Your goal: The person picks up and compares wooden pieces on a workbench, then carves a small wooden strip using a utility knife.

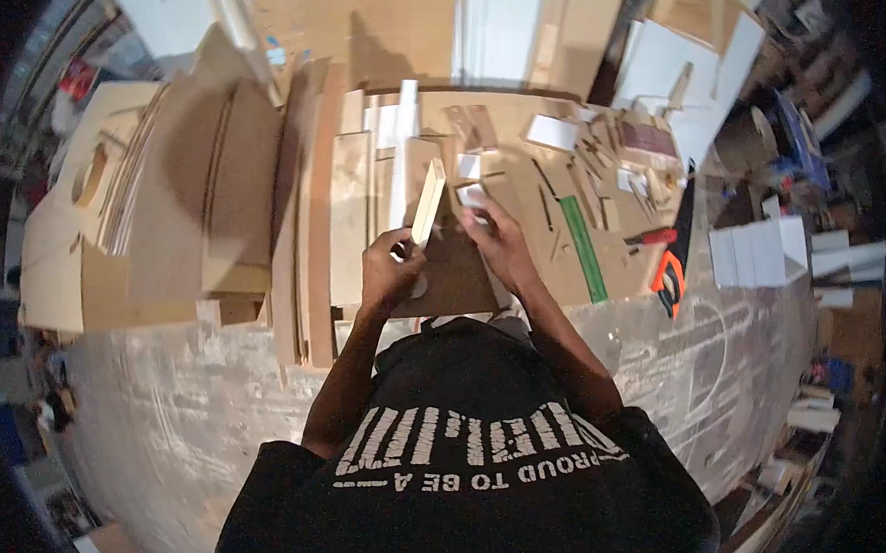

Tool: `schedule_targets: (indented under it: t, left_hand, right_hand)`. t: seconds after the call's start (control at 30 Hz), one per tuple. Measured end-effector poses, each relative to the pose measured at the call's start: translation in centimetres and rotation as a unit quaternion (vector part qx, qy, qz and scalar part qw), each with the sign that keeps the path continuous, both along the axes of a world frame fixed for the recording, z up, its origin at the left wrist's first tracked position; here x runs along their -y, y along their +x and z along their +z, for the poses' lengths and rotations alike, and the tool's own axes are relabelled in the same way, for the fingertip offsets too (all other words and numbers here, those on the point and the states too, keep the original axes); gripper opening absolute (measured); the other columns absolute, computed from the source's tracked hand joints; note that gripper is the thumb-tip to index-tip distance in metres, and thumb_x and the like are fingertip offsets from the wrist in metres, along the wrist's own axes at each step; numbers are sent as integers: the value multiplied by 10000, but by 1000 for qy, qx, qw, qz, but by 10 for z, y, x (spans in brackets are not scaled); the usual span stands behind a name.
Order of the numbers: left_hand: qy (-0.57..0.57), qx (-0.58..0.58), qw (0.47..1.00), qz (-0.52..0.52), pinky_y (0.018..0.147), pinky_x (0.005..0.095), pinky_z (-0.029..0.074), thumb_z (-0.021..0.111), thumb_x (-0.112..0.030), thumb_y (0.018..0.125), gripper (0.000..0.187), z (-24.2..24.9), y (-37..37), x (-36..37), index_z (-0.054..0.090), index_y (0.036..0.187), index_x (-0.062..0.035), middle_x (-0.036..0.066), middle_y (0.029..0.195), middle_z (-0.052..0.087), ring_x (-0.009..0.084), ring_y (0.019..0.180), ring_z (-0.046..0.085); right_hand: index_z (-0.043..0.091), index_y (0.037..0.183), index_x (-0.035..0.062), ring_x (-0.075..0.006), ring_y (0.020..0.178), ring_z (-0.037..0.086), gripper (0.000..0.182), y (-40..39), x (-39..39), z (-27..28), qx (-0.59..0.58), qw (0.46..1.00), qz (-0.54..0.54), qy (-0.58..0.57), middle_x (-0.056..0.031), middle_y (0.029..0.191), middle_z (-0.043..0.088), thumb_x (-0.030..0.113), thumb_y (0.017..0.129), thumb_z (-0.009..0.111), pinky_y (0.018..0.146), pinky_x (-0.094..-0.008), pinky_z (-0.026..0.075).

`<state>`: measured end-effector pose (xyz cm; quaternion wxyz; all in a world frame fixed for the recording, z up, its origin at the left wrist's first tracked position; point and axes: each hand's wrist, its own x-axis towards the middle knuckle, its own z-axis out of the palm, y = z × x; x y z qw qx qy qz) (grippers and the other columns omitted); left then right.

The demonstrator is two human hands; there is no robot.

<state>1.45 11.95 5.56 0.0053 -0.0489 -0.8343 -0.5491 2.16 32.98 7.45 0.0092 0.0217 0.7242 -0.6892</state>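
My left hand [393,267] is closed on the lower end of a pale wooden strip [428,204], which points up and away from me. Just right of the strip, my right hand [500,241] is raised with its fingers curled around or near a small white piece [470,194]; blur hides whether it grips that piece. Beneath both hands lies a dark brown board [455,277]. A long white strip [402,154] lies beyond my left hand. To the right of my right hand is a green ruler [583,249], with a dark pencil-like stick [546,209] beside it.
Large boards [243,181] stand and lean at the left. An orange-handled saw [672,273] and a red-handled tool [651,236] lie at the right, near many wood offcuts [595,154]. White panels [760,253] are farther right, beyond the worktable's edge.
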Motion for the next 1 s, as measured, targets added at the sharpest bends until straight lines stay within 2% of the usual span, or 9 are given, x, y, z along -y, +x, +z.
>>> schedule_targets:
  t: [0.03, 0.13, 0.27, 0.3, 0.4, 0.57, 0.8, 0.9, 1.0]
  left_hand:
    - [10, 19, 1000, -20, 700, 375, 540, 698, -86, 788, 270, 6, 3, -9, 673, 1039, 9, 153, 851, 685, 258, 734, 670]
    - [-28, -40, 994, -101, 737, 398, 530, 677, -98, 798, 271, 5, 11, -28, 654, 1048, 2, 172, 886, 659, 305, 794, 660]
    - [11, -65, 983, -171, 766, 409, 526, 653, -144, 835, 250, 4, 14, -46, 651, 1041, -3, 177, 886, 632, 330, 793, 643]
    - [51, 19, 979, -196, 762, 372, 526, 662, -169, 858, 308, 0, 12, -47, 660, 1114, 2, 127, 899, 664, 240, 774, 643]
    - [132, 179, 933, -283, 780, 318, 519, 675, -184, 883, 373, -3, 2, -48, 651, 1205, 2, 77, 960, 693, 146, 823, 633]
    - [128, 177, 914, -342, 769, 270, 504, 705, -202, 914, 357, 4, 4, -74, 662, 1202, 4, 21, 939, 696, 80, 849, 606]
    - [47, 211, 904, -369, 774, 248, 506, 670, -147, 938, 350, 12, 7, -117, 640, 1248, 10, 19, 985, 697, 70, 843, 601]
    - [72, 239, 899, -360, 773, 246, 500, 642, -143, 958, 361, 15, 12, -136, 627, 1293, -11, 0, 1020, 684, 64, 864, 588]
    - [145, 331, 861, -359, 802, 246, 494, 607, -150, 981, 365, 10, 18, -156, 612, 1325, -27, -17, 1054, 670, 67, 904, 582]
  right_hand:
    - [469, 1448, 54, -143, 1088, 584, 549, -5, -1, 5, -9, 997, -40, -60, -49, 1347, 561, 108, 942, 673, 921, -299, 499]
    - [461, 1453, 46, -195, 1256, 528, 562, -12, -10, 20, -35, 998, -58, 5, -139, 1385, 554, 133, 935, 662, 1007, -322, 466]
    - [445, 1466, 37, -189, 1247, 529, 588, -6, -35, -3, -44, 995, -83, -17, -124, 1393, 549, 104, 926, 667, 1019, -329, 460]
    - [420, 1487, 58, -135, 1082, 582, 600, 0, -38, -2, -35, 994, -92, -45, -64, 1249, 631, 64, 939, 664, 944, -296, 489]
    - [414, 1485, 52, -147, 1092, 591, 585, 9, -49, 0, -11, 990, -133, -52, -94, 1249, 632, 60, 949, 648, 953, -311, 503]
    - [600, 1265, -55, -186, 944, 683, 392, 20, -64, -6, -3, 973, -209, -99, -120, 1067, 700, 49, 903, 708, 856, -320, 558]
    - [625, 1157, -32, -157, 872, 668, 266, 34, -96, -15, -13, 956, -286, -66, -57, 956, 676, 94, 931, 690, 782, -286, 551]
    - [637, 1096, 16, -119, 858, 625, 213, 41, -117, -7, -35, 915, -283, -284, -30, 934, 650, 176, 959, 666, 756, -299, 530]
    - [634, 1098, 45, -137, 866, 637, 197, 50, -140, 12, 33, 893, -293, -339, -28, 954, 657, 207, 985, 627, 750, -306, 536]
